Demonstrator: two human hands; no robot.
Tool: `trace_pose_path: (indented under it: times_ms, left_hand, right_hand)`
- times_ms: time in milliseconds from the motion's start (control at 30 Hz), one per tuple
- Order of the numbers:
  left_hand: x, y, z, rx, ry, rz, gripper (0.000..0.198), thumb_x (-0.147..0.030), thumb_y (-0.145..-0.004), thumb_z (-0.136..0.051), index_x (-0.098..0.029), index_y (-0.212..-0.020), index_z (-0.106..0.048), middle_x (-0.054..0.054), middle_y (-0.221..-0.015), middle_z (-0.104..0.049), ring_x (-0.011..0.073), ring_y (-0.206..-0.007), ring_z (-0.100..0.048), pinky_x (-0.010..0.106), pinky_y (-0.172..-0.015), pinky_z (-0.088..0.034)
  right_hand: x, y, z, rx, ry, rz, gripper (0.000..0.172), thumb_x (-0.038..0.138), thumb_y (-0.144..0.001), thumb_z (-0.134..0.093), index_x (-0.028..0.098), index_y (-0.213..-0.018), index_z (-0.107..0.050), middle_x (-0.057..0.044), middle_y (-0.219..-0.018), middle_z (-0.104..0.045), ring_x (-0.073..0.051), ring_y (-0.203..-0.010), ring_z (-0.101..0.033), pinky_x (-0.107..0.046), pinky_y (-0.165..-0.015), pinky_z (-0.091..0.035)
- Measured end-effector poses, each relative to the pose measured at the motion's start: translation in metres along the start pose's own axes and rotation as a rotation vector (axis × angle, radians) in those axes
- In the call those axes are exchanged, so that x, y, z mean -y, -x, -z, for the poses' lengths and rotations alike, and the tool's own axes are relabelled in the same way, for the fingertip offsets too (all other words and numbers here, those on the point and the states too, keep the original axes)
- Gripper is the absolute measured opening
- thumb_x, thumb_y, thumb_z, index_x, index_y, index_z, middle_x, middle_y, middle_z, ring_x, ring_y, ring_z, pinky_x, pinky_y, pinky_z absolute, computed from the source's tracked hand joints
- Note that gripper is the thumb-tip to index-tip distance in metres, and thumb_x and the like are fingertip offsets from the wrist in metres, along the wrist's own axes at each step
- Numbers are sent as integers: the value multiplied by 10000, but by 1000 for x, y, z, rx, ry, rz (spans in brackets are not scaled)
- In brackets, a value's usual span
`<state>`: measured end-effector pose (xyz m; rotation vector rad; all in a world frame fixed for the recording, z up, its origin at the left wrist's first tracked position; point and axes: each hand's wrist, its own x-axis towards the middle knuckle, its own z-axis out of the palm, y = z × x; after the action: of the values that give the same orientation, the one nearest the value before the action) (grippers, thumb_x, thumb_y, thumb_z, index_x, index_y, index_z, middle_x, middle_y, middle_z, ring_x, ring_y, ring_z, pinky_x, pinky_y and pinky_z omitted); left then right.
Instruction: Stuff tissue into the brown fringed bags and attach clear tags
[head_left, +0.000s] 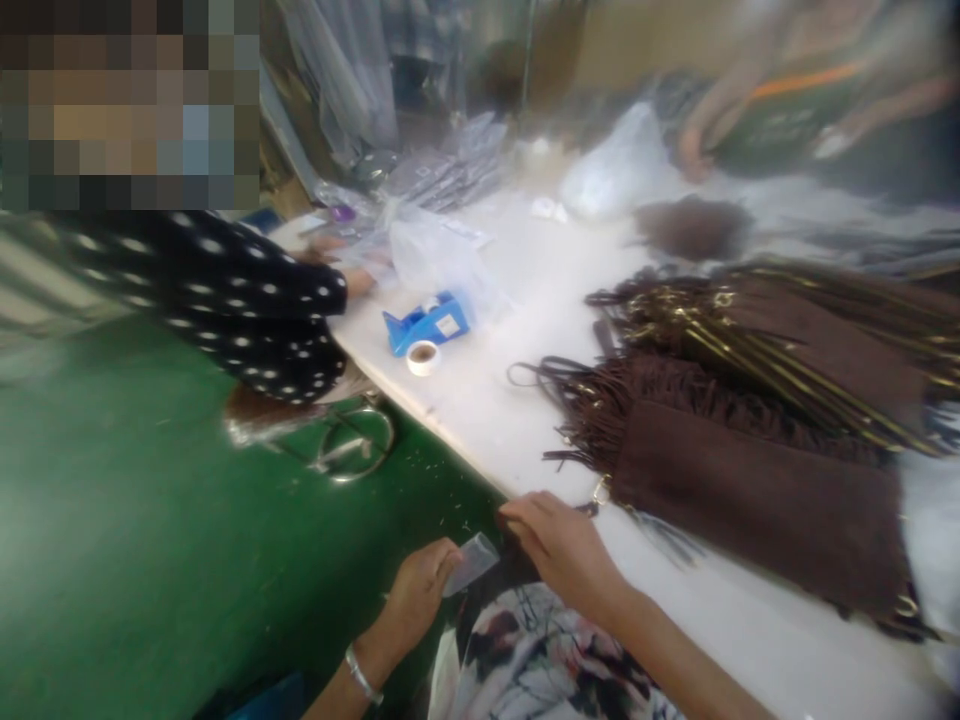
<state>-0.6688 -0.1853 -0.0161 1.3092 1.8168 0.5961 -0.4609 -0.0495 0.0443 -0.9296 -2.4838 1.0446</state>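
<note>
Clear plastic slip (471,562) pinched in the left hand (418,592), just off the table's edge.

Thin, see-through and slightly crumpled, the slip sticks out from the closed fingertips toward the right hand (559,545), which lies palm down just beside it with its fingers bent over the edge of the white table (510,420); whether anything is under that palm cannot be told. The grip looks light and takes only one end, so the slip could well slide free and drop to the green floor (150,560) beneath the left hand. Just beyond the right hand lies a brown suede fringed bag (750,490), whose loose fringe could snag the fingers. Well beyond both hands sit a blue tape dispenser (427,322), a tape roll (422,357) and a co-worker's polka-dot sleeve (247,300).
</note>
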Motion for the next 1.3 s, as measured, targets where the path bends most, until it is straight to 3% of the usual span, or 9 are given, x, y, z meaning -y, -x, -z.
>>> trace_pose_path:
  times_ms: [100, 233, 333, 467, 633, 800, 900, 1033, 1300]
  left_hand:
    - [3, -1, -3, -2, -84, -45, 400, -461, -974, -291, -195, -794, -531, -9, -751, -530, 148, -718, -494, 273, -676, -345]
    - [0, -1, -8, -48, -198, -118, 356, -409, -983, -294, -207, -854, -557, 6, -803, -577, 163, -767, -517, 285, -715, -365]
    - [-9, 0, -7, -58, -263, -152, 345, -384, -988, -290, -210, -868, -562, 12, -821, -594, 169, -787, -534, 294, -726, -371]
    - [-19, 3, -6, -33, -330, -182, 356, -371, -990, -268, -206, -883, -564, 26, -849, -605, 186, -825, -547, 316, -759, -393]
    - [-15, 6, -10, -29, -330, -177, 356, -377, -987, -267, -210, -881, -564, 24, -856, -609, 192, -829, -550, 327, -765, -399]
    - [-4, 7, -9, -22, -210, -138, 366, -397, -984, -282, -213, -868, -577, 15, -842, -620, 184, -825, -556, 320, -789, -384]
    - [4, 5, -5, -39, -84, -39, 401, -442, -973, -301, -196, -809, -573, 17, -785, -595, 173, -763, -547, 295, -729, -387]
    - [10, -4, -2, -38, 3, -37, 405, -456, -969, -312, -191, -822, -581, 10, -785, -584, 161, -755, -545, 276, -712, -388]
    - [16, -17, -5, -30, -98, -141, 359, -412, -974, -321, -216, -923, -617, 20, -894, -650, 178, -845, -569, 291, -787, -427]
  right_hand:
    - [10, -2, -6, 58, -93, -69, 206, 272, -918, -518, 263, -1116, -571, -2, -1012, -641, -144, -865, -594, -269, -758, -428]
    - [20, 1, -17, 86, 28, -123, 329, 325, -753, -729, 210, -1009, -556, -11, -959, -615, -186, -833, -570, -297, -706, -398]
    - [21, 3, -28, 25, 103, -153, 201, 245, -775, -689, 195, -883, -527, -13, -902, -579, -192, -821, -539, -304, -686, -370]
    - [16, 6, -41, -35, -10, -197, 33, 181, -857, -576, 195, -859, -546, -15, -947, -579, -175, -891, -543, -292, -755, -386]
    - [15, 10, -44, -42, -199, -254, 92, 151, -865, -535, 206, -848, -606, 14, -894, -613, -137, -858, -567, -267, -766, -389]
    - [16, 6, -24, -107, -193, -336, 184, 275, -941, -447, 202, -843, -585, 5, -799, -618, -142, -742, -564, -279, -684, -398]
    - [7, -1, -9, -162, 7, -216, 192, 285, -964, -420, 204, -895, -579, -29, -914, -630, -165, -844, -564, -307, -751, -416]
    - [-14, -9, -8, -31, 395, 19, 157, 243, -866, -618, 215, -1018, -596, -62, -1148, -595, -253, -1046, -512, -403, -858, -399]
    - [-24, -13, -14, 47, 552, 30, 114, 222, -836, -655, 195, -925, -588, -53, -1006, -575, -249, -936, -494, -384, -769, -365]
